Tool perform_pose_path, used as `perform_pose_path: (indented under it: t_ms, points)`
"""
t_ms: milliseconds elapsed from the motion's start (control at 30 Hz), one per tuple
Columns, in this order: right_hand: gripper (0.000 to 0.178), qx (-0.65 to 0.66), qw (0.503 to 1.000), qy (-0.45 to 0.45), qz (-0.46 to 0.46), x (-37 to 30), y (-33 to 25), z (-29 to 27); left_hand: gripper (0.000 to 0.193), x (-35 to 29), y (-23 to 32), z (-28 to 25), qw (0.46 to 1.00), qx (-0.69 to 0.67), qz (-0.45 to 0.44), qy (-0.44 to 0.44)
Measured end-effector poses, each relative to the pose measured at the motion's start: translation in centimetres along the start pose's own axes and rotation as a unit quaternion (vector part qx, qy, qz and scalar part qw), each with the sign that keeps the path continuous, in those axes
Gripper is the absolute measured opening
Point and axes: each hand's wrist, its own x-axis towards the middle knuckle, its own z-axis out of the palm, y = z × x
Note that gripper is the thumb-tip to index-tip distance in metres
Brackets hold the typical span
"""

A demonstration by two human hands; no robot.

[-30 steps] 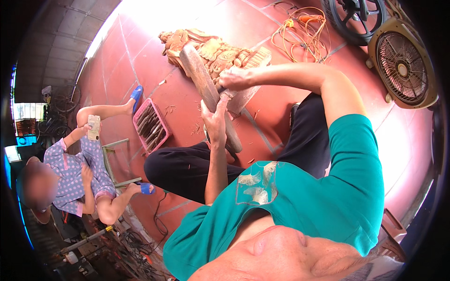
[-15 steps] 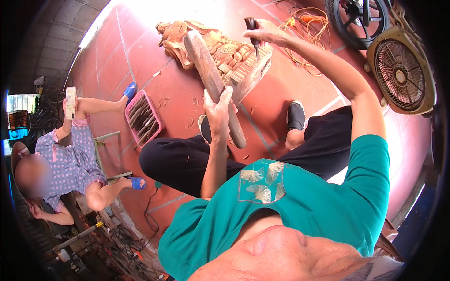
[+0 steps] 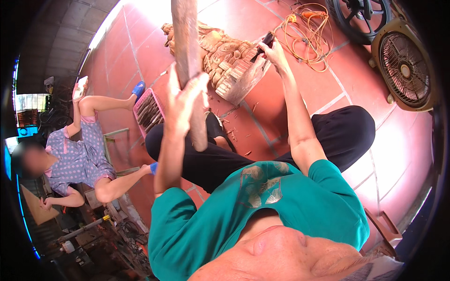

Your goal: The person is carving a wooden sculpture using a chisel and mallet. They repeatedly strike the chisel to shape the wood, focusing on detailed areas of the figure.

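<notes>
My left hand (image 3: 180,105) is closed around a long wooden mallet (image 3: 186,35), a club-shaped length of wood raised between me and the floor. In my right hand (image 3: 276,55) is a chisel with a dark handle (image 3: 268,38). It slants toward the near right end of a carved wooden piece (image 3: 229,49); the fingers and the angle hide whether its blade touches the wood. The carving lies on the floor in front of my legs, covered in relief figures and ridges. The raised mallet hides part of its left side.
A pink basket (image 3: 159,104) of chisel-like tools stands left of my knee. Beyond it sits a person (image 3: 77,159) holding a pale phone. An orange cable (image 3: 311,35), a wheel (image 3: 361,18) and a box fan (image 3: 404,68) are on the right. Wood chips (image 3: 234,124) litter the tiles.
My left hand has moved left and lifted the mallet, which now stands more upright. My right hand has shifted right and slightly down, and the chisel has changed from near upright to slanted.
</notes>
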Motion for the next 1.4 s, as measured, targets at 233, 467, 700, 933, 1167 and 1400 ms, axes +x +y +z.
perform_pose_path:
  t_ms: [233,467,700,933,1167,1400]
  points:
    - [0.03,0.008,0.999,-0.01,-0.047,-0.1,0.9,-0.4,0.058,9.3,2.7,-1.4,0.974,0.212,0.017,-0.081]
    - [0.036,-0.021,0.998,-0.012,-0.053,-0.3,0.8,0.5,0.075,13.2,-3.6,-0.9,0.882,0.432,0.119,-0.144]
    - [0.045,-0.157,0.983,0.035,-0.085,0.3,1.5,1.3,0.075,13.9,-4.9,-0.6,0.895,0.39,0.123,-0.18]
    - [0.047,-0.215,0.966,0.095,-0.107,-0.5,0.9,2.6,0.073,13.7,-3.5,0.5,0.903,0.368,0.14,-0.168]
    - [0.044,-0.216,0.966,0.104,-0.097,-1.1,0.0,3.1,0.073,14.2,-5.1,1.0,0.841,0.445,0.274,-0.141]
    - [0.04,-0.195,0.973,0.059,-0.106,-1.7,-0.7,3.5,0.074,15.2,-7.0,0.3,0.813,0.495,0.203,-0.232]
